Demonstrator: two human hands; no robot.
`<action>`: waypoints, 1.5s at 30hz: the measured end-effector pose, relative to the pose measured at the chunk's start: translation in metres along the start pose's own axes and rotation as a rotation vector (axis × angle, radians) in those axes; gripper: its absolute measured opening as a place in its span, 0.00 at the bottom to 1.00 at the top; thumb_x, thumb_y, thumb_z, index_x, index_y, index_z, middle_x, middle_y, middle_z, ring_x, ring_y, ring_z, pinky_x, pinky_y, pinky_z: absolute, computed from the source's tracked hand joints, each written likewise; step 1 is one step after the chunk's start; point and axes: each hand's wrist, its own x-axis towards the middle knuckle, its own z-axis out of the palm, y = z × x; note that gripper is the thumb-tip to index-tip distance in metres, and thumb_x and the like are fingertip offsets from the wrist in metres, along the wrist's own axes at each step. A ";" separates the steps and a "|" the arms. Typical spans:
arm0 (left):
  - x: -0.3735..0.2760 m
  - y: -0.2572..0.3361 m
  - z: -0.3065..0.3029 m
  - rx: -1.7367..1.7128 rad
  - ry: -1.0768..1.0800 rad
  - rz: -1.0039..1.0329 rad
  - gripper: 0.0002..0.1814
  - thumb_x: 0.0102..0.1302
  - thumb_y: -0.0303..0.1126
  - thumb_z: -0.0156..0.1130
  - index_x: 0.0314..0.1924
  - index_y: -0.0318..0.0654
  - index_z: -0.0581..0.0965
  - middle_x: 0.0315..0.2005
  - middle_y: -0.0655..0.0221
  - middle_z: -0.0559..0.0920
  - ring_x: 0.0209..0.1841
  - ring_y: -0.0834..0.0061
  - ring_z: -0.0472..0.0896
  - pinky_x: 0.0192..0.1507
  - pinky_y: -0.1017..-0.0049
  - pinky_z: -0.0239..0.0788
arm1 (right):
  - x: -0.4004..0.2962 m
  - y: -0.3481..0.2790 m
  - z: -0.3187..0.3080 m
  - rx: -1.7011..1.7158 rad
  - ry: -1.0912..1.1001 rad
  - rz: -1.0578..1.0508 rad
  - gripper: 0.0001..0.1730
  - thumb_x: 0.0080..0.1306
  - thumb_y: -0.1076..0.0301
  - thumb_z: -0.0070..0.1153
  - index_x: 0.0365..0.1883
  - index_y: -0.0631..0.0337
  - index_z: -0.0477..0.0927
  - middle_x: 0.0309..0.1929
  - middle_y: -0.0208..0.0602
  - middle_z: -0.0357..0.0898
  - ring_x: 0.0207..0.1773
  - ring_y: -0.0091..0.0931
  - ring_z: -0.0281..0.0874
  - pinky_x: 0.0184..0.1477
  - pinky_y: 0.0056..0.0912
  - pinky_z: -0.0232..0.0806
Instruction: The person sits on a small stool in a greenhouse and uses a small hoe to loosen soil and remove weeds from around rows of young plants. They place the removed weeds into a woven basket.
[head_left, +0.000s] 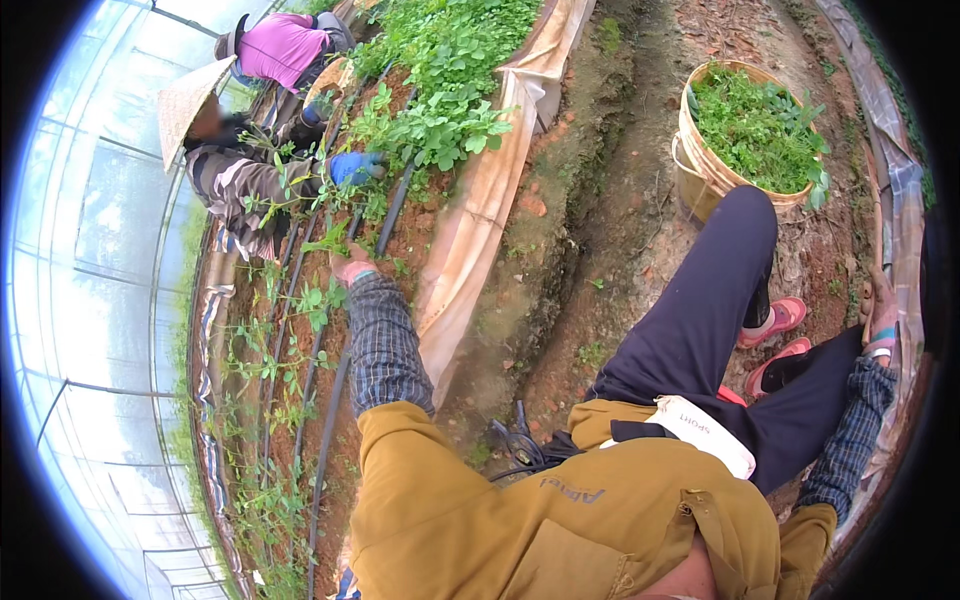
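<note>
My left hand (351, 264) reaches over the planted bed at the left, its fingers closed on a small bunch of green leaves (330, 240). Leafy plants (450, 120) and thin black irrigation pipes (330, 420) run along the reddish soil around it. My right hand (882, 304) is low at the far right, against the plastic sheeting (904, 195) on that side; its fingers are hard to make out. A round woven basket (684, 120), heaped with cut greens (750, 127), stands beyond my knee.
A co-worker in a conical hat (187, 112) leans over the bed, a blue-gloved hand (356, 169) close to my left hand. Another person in a pink top (274, 49) bends farther back. Pale cloth edging (480, 217) borders the bed beside the dirt furrow (592, 262).
</note>
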 end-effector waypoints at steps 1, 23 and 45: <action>-0.008 -0.001 -0.003 -0.110 0.025 -0.026 0.24 0.63 0.38 0.61 0.58 0.37 0.74 0.49 0.53 0.79 0.48 0.60 0.79 0.49 0.68 0.70 | 0.000 0.002 0.000 0.002 0.005 -0.014 0.13 0.65 0.52 0.55 0.42 0.48 0.77 0.20 0.15 0.64 0.13 0.12 0.55 0.11 0.17 0.50; -0.066 -0.158 -0.027 -0.921 0.116 -0.074 0.30 0.65 0.29 0.59 0.64 0.28 0.61 0.54 0.54 0.75 0.54 0.62 0.76 0.59 0.70 0.68 | -0.256 -0.088 0.357 -0.614 -1.331 -0.229 0.19 0.70 0.69 0.47 0.58 0.64 0.73 0.24 0.21 0.71 0.23 0.13 0.65 0.27 0.17 0.59; -0.064 -0.190 -0.030 -1.608 -0.055 -0.271 0.23 0.67 0.33 0.56 0.59 0.33 0.67 0.55 0.57 0.73 0.58 0.64 0.73 0.62 0.69 0.67 | -0.293 -0.080 0.499 -0.539 -1.598 0.182 0.24 0.71 0.55 0.49 0.64 0.51 0.69 0.17 0.20 0.68 0.11 0.13 0.56 0.12 0.15 0.48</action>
